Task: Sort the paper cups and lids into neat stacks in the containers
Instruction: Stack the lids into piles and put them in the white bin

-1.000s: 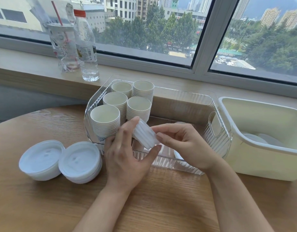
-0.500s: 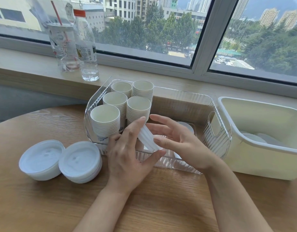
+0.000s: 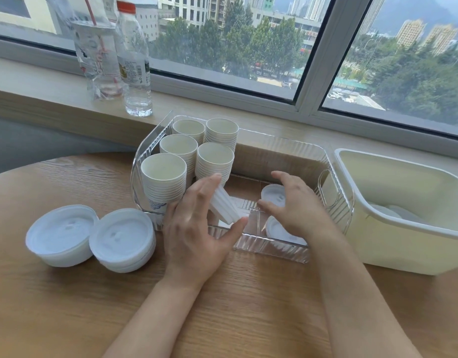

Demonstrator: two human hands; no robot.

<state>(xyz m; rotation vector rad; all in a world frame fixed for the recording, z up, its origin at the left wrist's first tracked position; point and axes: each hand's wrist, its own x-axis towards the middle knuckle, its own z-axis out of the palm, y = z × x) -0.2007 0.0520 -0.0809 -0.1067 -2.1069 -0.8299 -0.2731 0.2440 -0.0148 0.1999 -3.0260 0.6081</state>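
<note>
Though bottle label (image 3: 133,71) unreadable.

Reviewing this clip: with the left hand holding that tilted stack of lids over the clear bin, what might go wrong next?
1. The stack of lids is tilted and pinched only by the left hand; the right hand is off it, so lids may fan apart or slip.
2. It sits close to the nearest cup stack; setting it down could nudge the cups.
3. Loose lids already lie in the clear bin, leaving little flat space.
</note>
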